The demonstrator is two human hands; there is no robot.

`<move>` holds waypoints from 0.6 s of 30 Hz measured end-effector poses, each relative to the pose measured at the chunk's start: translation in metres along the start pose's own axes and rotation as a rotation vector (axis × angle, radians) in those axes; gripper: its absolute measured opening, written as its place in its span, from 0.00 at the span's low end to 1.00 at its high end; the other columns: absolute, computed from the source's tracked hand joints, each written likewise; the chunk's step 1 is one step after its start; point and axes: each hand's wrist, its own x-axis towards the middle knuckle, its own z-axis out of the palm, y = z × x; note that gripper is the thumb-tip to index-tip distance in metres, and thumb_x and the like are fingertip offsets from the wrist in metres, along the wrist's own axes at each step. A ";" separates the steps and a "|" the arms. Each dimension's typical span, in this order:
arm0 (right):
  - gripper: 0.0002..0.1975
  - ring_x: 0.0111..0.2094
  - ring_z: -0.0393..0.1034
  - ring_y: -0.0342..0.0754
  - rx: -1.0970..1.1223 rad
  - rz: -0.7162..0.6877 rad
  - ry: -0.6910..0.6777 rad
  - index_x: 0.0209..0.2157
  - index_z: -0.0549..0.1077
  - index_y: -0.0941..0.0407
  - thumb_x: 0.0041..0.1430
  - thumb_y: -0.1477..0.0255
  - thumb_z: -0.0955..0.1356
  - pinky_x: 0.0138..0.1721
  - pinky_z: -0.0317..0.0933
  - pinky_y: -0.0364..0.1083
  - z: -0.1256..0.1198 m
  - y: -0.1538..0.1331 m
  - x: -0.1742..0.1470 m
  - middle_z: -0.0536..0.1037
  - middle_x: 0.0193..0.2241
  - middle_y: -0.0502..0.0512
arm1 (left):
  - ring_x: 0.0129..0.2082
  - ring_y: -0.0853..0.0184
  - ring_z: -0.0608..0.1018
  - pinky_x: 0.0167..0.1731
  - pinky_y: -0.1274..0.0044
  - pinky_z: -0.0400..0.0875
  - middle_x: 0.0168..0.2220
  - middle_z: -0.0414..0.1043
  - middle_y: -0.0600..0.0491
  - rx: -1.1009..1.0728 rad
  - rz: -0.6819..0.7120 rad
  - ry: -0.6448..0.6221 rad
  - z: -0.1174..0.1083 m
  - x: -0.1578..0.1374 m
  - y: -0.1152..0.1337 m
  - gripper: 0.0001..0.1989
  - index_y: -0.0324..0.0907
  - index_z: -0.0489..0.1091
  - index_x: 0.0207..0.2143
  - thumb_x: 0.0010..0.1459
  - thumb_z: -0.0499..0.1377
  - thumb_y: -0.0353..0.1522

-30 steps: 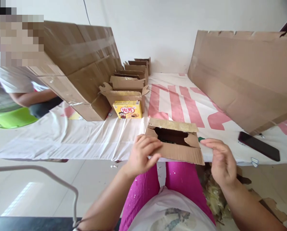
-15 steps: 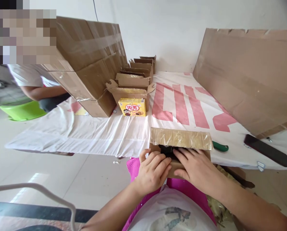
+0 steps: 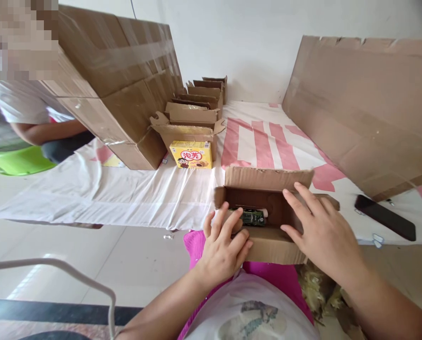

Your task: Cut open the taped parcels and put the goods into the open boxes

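A small cardboard box [image 3: 274,248] sits at the table's near edge in front of me, its top flaps apart. Inside lie a dark green printed packet [image 3: 252,217] and a pale, rounded end of something beside it. Over the near left rim rests my left hand [image 3: 223,243], fingers spread and loosely bent, hiding part of the contents. My right hand [image 3: 324,231] is at the box's right end, with fingers and thumb apart and nothing between them. Whether its fingertips touch the box, I cannot tell.
Taped cartons [image 3: 126,89] are stacked at left; beside them stand a row of open boxes [image 3: 193,130] and a yellow snack box [image 3: 191,155]. A phone [image 3: 386,217] lies at right before a large cardboard panel [image 3: 363,108]. A person [image 3: 37,127] sits beyond the stack.
The far flap has swung up and away, opening the box and showing the packet. My right hand has come out and moved right. My left hand's fingers have spread. The green handle is hidden now.
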 end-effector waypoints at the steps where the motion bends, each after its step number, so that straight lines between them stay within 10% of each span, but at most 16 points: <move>1: 0.32 0.48 0.67 0.64 -0.006 -0.012 -0.021 0.64 0.57 0.54 0.59 0.65 0.67 0.44 0.66 0.61 -0.001 0.007 -0.002 0.61 0.62 0.63 | 0.65 0.42 0.51 0.57 0.49 0.52 0.58 0.63 0.44 0.005 -0.020 -0.007 -0.001 0.000 0.001 0.03 0.44 0.72 0.34 0.57 0.59 0.32; 11: 0.26 0.52 0.68 0.59 0.076 -0.016 -0.112 0.61 0.61 0.54 0.64 0.64 0.61 0.48 0.66 0.57 0.011 0.050 -0.016 0.62 0.62 0.61 | 0.63 0.47 0.60 0.52 0.57 0.69 0.64 0.49 0.39 -0.110 -0.160 0.038 0.001 -0.005 -0.003 0.21 0.44 0.62 0.52 0.56 0.61 0.32; 18: 0.16 0.52 0.66 0.60 0.112 -0.033 0.149 0.50 0.72 0.57 0.60 0.70 0.66 0.54 0.62 0.61 0.006 0.029 -0.005 0.73 0.50 0.63 | 0.47 0.58 0.76 0.43 0.70 0.75 0.47 0.70 0.43 -0.094 -0.352 0.081 0.005 -0.012 -0.010 0.30 0.41 0.53 0.60 0.59 0.59 0.37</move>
